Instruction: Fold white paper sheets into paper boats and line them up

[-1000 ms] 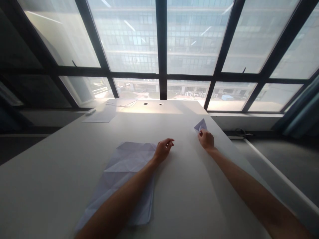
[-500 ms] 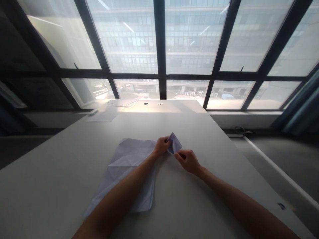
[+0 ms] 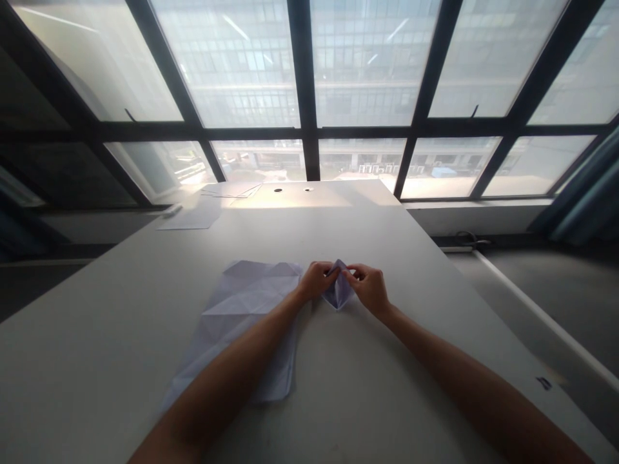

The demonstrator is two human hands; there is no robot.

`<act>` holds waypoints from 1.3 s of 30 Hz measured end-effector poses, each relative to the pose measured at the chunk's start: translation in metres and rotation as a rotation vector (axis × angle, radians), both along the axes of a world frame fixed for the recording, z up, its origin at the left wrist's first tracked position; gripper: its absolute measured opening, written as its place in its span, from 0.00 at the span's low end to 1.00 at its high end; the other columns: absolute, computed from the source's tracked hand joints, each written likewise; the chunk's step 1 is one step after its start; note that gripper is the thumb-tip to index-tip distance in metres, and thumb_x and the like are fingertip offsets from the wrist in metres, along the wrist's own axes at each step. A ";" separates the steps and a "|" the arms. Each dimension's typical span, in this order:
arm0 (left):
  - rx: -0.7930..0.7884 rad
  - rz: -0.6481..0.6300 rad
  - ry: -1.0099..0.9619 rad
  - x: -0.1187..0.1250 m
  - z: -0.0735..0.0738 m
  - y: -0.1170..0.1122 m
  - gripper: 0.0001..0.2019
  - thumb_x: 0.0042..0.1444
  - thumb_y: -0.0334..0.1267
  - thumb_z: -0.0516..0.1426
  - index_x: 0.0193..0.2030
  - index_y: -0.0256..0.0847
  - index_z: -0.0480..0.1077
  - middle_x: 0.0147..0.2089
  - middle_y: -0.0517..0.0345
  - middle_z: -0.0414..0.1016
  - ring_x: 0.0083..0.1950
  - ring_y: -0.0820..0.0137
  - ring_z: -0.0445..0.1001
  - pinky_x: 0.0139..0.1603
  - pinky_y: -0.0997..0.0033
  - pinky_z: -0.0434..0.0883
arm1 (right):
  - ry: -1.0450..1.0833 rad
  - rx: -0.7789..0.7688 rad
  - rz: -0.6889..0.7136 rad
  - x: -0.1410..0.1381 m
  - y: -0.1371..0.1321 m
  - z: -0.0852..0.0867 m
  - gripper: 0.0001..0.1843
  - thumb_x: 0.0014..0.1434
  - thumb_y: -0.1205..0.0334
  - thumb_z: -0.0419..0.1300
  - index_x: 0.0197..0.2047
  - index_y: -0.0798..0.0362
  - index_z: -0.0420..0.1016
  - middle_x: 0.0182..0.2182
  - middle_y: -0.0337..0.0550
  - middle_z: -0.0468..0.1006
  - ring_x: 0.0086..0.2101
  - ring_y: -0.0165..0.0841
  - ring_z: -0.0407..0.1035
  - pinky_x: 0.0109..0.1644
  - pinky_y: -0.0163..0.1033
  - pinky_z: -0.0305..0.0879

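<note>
A small folded piece of pale purple paper (image 3: 338,295) is held between both hands just above the white table, its lower end coming to a point. My left hand (image 3: 316,281) pinches its left side, thumb laid over the paper. On the other side, my right hand (image 3: 369,287) grips the upper right edge between thumb and fingertips. Left of the hands lie large creased paper sheets (image 3: 246,290), partly covered by my left forearm.
The white table (image 3: 387,399) reaches toward tall windows. Flat papers (image 3: 191,218) lie at its far left, close to a small white object (image 3: 172,210). Two round holes sit near the far edge. A dark mark (image 3: 543,383) shows at the right edge.
My right hand has moved up from the paper's lower right corner to its upper edge. The folded paper has turned, its point now facing down. The view has tilted slightly downward.
</note>
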State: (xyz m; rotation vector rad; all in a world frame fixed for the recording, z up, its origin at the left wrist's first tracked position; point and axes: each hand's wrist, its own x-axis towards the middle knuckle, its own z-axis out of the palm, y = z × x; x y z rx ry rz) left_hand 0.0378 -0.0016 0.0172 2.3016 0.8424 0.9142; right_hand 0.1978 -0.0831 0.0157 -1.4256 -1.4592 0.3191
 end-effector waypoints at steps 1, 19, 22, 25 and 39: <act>-0.020 -0.019 0.000 0.000 0.001 -0.001 0.18 0.59 0.44 0.53 0.26 0.34 0.73 0.23 0.61 0.70 0.29 0.73 0.67 0.30 0.78 0.63 | -0.007 0.002 -0.007 0.000 0.000 0.000 0.14 0.58 0.51 0.61 0.40 0.50 0.81 0.24 0.41 0.79 0.24 0.32 0.70 0.29 0.34 0.62; -0.040 -0.184 0.016 0.001 0.002 -0.005 0.15 0.60 0.44 0.55 0.31 0.37 0.77 0.30 0.56 0.73 0.33 0.71 0.70 0.36 0.75 0.67 | -0.143 -0.012 -0.033 -0.003 -0.003 0.005 0.09 0.56 0.54 0.60 0.35 0.48 0.80 0.26 0.40 0.79 0.26 0.33 0.70 0.30 0.34 0.59; -0.020 -0.190 0.019 0.002 0.002 -0.005 0.17 0.61 0.46 0.53 0.31 0.38 0.76 0.29 0.57 0.71 0.32 0.72 0.68 0.35 0.76 0.66 | -0.105 -0.007 -0.047 -0.004 -0.002 0.005 0.09 0.57 0.57 0.58 0.32 0.49 0.78 0.25 0.40 0.78 0.26 0.32 0.69 0.30 0.35 0.59; -0.021 -0.182 -0.016 0.001 0.002 -0.004 0.20 0.64 0.48 0.51 0.30 0.37 0.75 0.31 0.56 0.71 0.32 0.72 0.67 0.35 0.75 0.65 | 0.040 0.036 0.022 -0.002 -0.001 0.008 0.10 0.58 0.58 0.55 0.29 0.52 0.74 0.23 0.39 0.74 0.24 0.31 0.66 0.29 0.34 0.59; -0.202 -0.238 -0.129 0.002 0.002 -0.002 0.22 0.62 0.52 0.52 0.37 0.34 0.78 0.35 0.52 0.74 0.34 0.69 0.71 0.32 0.75 0.67 | 0.317 0.092 0.024 0.018 0.011 0.010 0.16 0.61 0.52 0.52 0.26 0.51 0.63 0.20 0.34 0.62 0.23 0.29 0.56 0.26 0.33 0.54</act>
